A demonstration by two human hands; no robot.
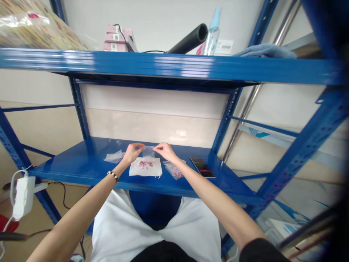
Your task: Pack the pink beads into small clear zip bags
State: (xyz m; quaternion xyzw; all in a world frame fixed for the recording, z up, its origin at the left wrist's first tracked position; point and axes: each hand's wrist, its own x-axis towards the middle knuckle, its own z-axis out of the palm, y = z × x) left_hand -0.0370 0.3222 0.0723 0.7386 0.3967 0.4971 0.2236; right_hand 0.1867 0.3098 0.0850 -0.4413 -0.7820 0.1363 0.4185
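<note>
- The small clear plastic bag (148,151) hangs between the two hands, thin, glossy and roughly square.
- The left hand (133,151) pinches its left top corner, and the right hand (165,150) pinches its right top corner.
- Just below the hands lies a white crinkled paper sheet (145,170) bearing small pink pieces (144,164).
- A flat dark rectangular phone (203,167) lies to the right of the right hand on the smooth blue metal shelf (81,163).

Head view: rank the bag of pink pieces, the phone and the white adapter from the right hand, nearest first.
1. The bag of pink pieces, beside the right hand.
2. The phone, farther right on the shelf.
3. The white adapter, far left, off the shelf.
</note>
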